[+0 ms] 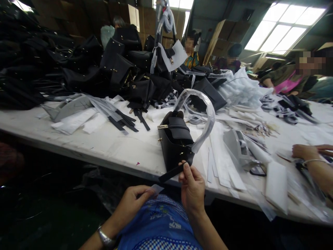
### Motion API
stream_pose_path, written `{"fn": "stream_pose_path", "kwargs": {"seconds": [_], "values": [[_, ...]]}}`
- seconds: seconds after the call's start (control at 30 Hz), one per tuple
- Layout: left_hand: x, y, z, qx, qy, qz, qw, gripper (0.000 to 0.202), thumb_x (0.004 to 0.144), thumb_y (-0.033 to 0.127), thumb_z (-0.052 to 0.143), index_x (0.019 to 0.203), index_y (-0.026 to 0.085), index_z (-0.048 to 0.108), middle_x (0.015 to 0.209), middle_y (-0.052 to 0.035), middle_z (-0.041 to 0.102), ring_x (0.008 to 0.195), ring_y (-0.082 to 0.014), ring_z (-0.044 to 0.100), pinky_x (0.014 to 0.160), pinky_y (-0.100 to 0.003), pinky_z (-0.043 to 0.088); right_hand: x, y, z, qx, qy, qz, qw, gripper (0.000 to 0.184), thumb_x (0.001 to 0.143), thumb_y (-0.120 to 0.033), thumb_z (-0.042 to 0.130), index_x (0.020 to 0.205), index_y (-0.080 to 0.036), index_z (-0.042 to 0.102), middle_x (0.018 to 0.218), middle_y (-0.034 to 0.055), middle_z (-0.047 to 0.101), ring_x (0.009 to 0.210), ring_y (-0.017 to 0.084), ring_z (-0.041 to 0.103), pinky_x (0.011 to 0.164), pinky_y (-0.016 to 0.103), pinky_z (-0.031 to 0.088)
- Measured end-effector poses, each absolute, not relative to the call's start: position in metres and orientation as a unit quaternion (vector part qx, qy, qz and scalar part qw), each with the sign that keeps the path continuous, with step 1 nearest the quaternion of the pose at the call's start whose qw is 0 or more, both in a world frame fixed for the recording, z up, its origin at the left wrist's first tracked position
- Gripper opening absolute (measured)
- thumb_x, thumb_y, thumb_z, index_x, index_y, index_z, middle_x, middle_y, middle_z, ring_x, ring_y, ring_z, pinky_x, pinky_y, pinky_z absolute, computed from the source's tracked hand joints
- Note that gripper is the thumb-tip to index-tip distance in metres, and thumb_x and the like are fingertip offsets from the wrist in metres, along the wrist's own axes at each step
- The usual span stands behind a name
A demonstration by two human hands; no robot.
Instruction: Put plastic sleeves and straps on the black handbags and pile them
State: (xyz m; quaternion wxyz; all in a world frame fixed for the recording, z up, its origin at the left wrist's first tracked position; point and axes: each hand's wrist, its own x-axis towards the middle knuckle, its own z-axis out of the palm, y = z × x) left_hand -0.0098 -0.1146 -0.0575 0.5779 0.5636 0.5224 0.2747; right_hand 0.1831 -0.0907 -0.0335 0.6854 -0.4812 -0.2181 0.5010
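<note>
Right hand (192,189) is pinched shut on the strap (170,173) of the handbag (175,142) set at the table (104,152) edge; 1 paper slip (157,188) is gripped by the left hand (132,201). The handbag could be dragged off by a tug.

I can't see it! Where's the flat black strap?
The flat black strap sits bottom centre, head view, pinched by the right hand below the black leather handbag.

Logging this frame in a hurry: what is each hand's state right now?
Left hand: closed, pinching a small pale slip.
Right hand: closed, pinching the black strap of the black handbag.
</note>
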Motion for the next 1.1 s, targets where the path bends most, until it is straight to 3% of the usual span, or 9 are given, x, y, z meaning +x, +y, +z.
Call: {"fn": "stream_pose_path", "kwargs": {"seconds": [0.23,0.73,1.1], "values": [[-0.007,-0.112,-0.056,0.535,0.529,0.264,0.604,0.039,0.083,0.049,0.063,0.081,0.014,0.078,0.078,-0.0066,0.075,0.077,-0.0224,0.063,0.068,-0.027,0.044,0.18,-0.092,-0.036,-0.462,-0.22,0.526,0.68,0.025,0.076,-0.036,0.078,0.09,-0.016,0.075,0.054,-0.0033,0.056,0.05,0.007,0.045,0.049,0.019,0.035],[-0.009,-0.114,-0.055,0.521,0.514,0.259,0.63,0.038,0.084,0.049,0.062,0.084,0.014,0.078,0.078,-0.0066,0.075,0.073,-0.0201,0.061,0.066,-0.026,0.042,0.18,-0.09,-0.036,-0.447,-0.21,0.525,0.693,0.022,0.075,-0.035,0.079,0.087,-0.017,0.076,0.052,-0.0034,0.057,0.049,0.005,0.046,0.047,0.015,0.034],[-0.003,-0.11,-0.056,0.507,0.495,0.29,0.643,0.041,0.087,0.049,0.06,0.088,0.012,0.078,0.081,-0.0074,0.074,0.074,-0.0195,0.061,0.065,-0.025,0.042,0.181,-0.095,-0.049,-0.487,-0.293,0.511,0.645,0.024,0.081,-0.036,0.073,0.092,-0.016,0.074,0.055,-0.0034,0.055,0.051,0.007,0.046,0.052,0.02,0.039]]}}
